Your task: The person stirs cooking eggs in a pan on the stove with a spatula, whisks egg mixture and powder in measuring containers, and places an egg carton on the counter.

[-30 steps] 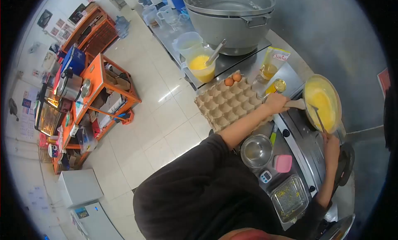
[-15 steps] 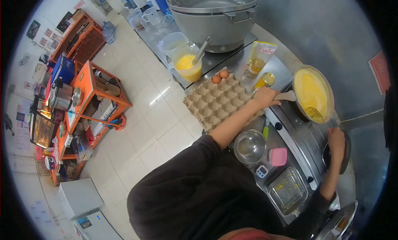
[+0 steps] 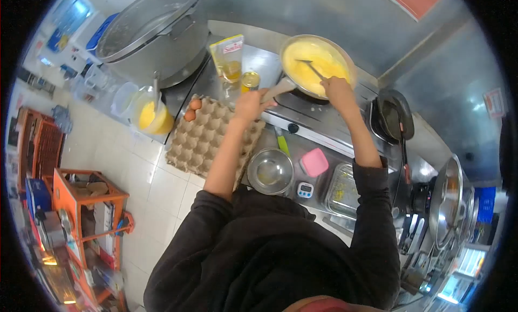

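My left hand (image 3: pixel 251 105) is closed round the pale handle of a frying pan (image 3: pixel 349 58). The pan is over the stove and holds a yellow egg-like mixture (image 3: pixel 307 54). In my right hand (image 3: pixel 339 91), at the pan's near edge, is a thin utensil (image 3: pixel 315 70) whose dark end lies in the mixture. Left of the pan stand a yellow-lidded can (image 3: pixel 250 81) and an upright pouch (image 3: pixel 228 53). An egg carton (image 3: pixel 200 140) with two brown eggs (image 3: pixel 192 109) lies beside my left forearm.
A large metal pot (image 3: pixel 181 53) and a jug of yellow liquid (image 3: pixel 156 118) stand at the left. Nearer me are a steel bowl (image 3: pixel 271 172), a pink container (image 3: pixel 314 162), a timer (image 3: pixel 305 190) and a glass dish (image 3: pixel 341 190). A dark pan (image 3: pixel 391 115) sits at the right.
The camera view has turned, shifting everything in it. My right hand has moved from beside the dark pan back to the yellow mixture's pan. My left hand keeps hold of the handle.
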### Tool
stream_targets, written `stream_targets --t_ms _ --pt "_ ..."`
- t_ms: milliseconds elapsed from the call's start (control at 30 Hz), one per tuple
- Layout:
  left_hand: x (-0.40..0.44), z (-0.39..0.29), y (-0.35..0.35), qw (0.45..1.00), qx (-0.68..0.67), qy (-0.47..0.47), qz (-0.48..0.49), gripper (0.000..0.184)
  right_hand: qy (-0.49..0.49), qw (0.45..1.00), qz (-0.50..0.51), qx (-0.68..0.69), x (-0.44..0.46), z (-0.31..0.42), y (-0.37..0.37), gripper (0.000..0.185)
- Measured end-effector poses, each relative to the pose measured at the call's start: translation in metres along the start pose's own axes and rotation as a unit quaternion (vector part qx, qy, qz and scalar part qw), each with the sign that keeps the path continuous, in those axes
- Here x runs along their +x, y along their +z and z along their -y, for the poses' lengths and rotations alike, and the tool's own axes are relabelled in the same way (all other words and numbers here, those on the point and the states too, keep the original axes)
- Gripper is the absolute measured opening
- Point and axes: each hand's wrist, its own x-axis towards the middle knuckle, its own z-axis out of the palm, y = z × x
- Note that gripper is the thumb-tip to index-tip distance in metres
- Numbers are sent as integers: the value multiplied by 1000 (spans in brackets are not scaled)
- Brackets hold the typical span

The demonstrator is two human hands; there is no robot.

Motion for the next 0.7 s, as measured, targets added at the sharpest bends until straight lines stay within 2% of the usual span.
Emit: stream_targets --t_ms 67,133,233,300,400,500,567,700 --pt "-1 0 -2 999 3 -23 24 60 -42 999 11 16 -25 4 -14 30" --pt "-1 0 0 1000 -17 -17 5 58 -7 999 40 23 -46 4 -36 32" --pt "-2 -3 -2 1000 -13 -16 -1 57 -24 998 64 10 -60 -14 -67 32" --pt "0 -2 -1 1000 -5 0 -11 57 -49 993 85 65 -61 -33 -91 27" --pt "0 -1 1 1000 -1 20 -24 58 57 985 144 73 -65 -40 -145 28" --pt "0 0 5 999 21 14 -32 53 55 984 165 46 -72 -41 -140 27" --pt "0 2 6 998 24 24 -46 54 9 996 91 -22 -73 -29 -101 27" --pt "1 5 8 999 25 18 -36 55 85 996 7 -28 -60 9 -42 27"
